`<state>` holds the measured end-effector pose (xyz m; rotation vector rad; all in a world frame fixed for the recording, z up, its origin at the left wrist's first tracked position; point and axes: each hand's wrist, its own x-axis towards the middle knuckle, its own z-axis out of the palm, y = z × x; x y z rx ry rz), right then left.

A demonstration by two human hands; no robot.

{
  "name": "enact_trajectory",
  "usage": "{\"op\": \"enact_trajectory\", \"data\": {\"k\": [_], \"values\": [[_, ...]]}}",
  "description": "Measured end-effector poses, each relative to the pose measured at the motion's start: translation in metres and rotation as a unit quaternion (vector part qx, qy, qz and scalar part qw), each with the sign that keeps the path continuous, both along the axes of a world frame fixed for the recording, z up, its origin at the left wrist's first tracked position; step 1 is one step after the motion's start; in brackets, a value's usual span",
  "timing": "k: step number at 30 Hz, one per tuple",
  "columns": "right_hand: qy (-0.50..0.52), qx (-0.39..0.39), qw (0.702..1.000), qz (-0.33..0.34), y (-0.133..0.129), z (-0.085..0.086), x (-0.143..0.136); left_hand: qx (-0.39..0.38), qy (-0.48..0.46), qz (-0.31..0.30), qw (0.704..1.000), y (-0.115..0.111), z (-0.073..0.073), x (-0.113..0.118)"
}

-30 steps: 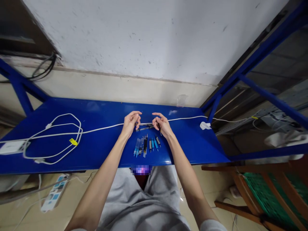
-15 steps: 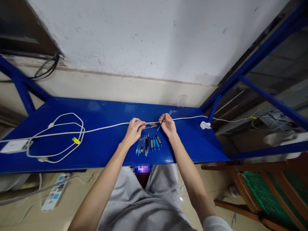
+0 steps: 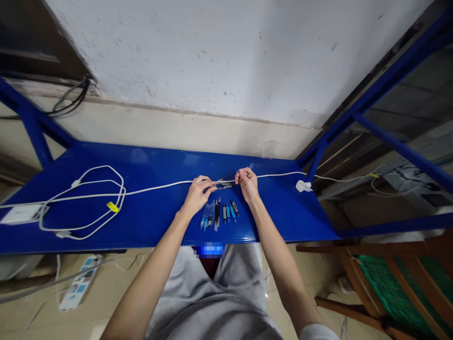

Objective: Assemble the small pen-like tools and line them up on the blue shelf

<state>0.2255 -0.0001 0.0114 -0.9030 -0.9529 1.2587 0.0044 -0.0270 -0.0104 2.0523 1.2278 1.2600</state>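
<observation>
My left hand point(image 3: 198, 194) is closed in a pinch beside a small group of dark pen parts point(image 3: 225, 184); what its fingertips hold is too small to name. On the other side of those parts, my right hand point(image 3: 248, 185) is raised with its fingertips pressed together on something small and dark. Nearer the front edge lie several clear and light-blue pen barrels point(image 3: 205, 216), with thin dark refills point(image 3: 217, 212) beside them. Right of the refills are short blue and grey grip pieces point(image 3: 228, 212).
The blue table point(image 3: 159, 215) backs onto a wall. A white cable point(image 3: 155, 188) crosses it behind the pen parts and coils at the left near a white adapter point(image 3: 21, 214). Crumpled white tissue point(image 3: 303, 185) lies at the right. A wooden chair point(image 3: 371, 283) stands lower right.
The fingers of my right hand have shifted around the small dark thing, which now shows less. My left hand has moved slightly right. The view has shifted a little.
</observation>
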Motion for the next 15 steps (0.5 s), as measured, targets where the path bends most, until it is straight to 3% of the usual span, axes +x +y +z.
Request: {"op": "enact_trajectory", "data": {"k": [15], "values": [[-0.051,0.025,0.997,-0.044,0.0028,-0.0053,-0.003,0.021,0.014,0.028,0.999,-0.0004,0.0042,0.0001]]}}
